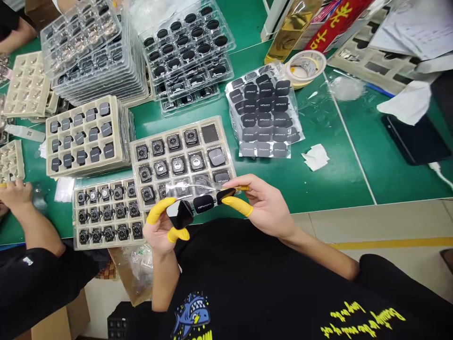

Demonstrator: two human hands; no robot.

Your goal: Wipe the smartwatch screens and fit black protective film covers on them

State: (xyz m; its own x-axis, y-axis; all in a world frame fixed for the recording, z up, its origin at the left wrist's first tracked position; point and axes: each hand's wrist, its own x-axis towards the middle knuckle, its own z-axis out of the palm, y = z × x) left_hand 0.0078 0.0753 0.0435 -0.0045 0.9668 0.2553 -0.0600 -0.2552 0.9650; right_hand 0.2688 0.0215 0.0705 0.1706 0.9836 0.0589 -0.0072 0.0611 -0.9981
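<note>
My left hand [158,232], with yellow finger cots, pinches a square black watch body [180,214] by its edges, its glossy screen tilted up. In my right hand [266,204], also with yellow cots, is the end of a clear strip of black printed square stickers [204,204]. One sticker bends between thumb and finger, and the strip's other end reaches close to the watch; whether they touch I cannot tell. Just beyond both hands lies a beige tray [181,150] of watch bodies, mostly back side up. Two of its right-hand pockets show grey covered faces, and one pocket is bare.
Sticker sheets [264,106] are piled right of the tray. Stacked clear trays [102,71] and a stack of beige trays [81,134] stand left. A tape roll [305,67], a crumpled tissue [316,157] and a phone [417,139] lie right. A co-worker's hand [16,192] rests at far left.
</note>
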